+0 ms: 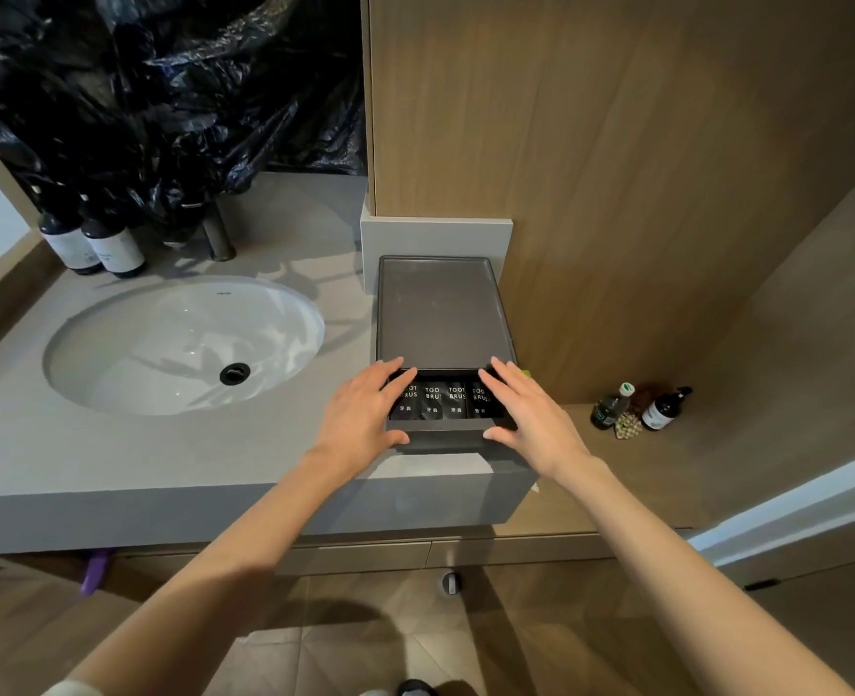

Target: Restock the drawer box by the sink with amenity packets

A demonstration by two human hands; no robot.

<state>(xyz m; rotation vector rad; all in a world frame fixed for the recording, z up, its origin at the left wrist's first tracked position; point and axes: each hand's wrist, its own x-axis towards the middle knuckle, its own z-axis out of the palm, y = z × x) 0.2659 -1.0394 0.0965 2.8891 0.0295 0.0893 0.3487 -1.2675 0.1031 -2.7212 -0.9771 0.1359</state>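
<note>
A dark grey drawer box (443,313) stands on the counter to the right of the sink, its drawer (448,437) pulled partly out toward me. Several black toothbrush packets (444,401) stand side by side in the drawer. My left hand (360,419) lies at the drawer's left side, fingers straight over the packets and thumb on the front edge. My right hand (528,416) mirrors it on the right side, fingers straight, thumb on the front edge.
The white oval sink (179,344) is set into the grey counter (114,444). Two dark bottles (91,241) and a tap stand behind it under black plastic sheeting (164,92). On a lower wooden ledge to the right are small bottles (639,409). A wood wall rises behind the box.
</note>
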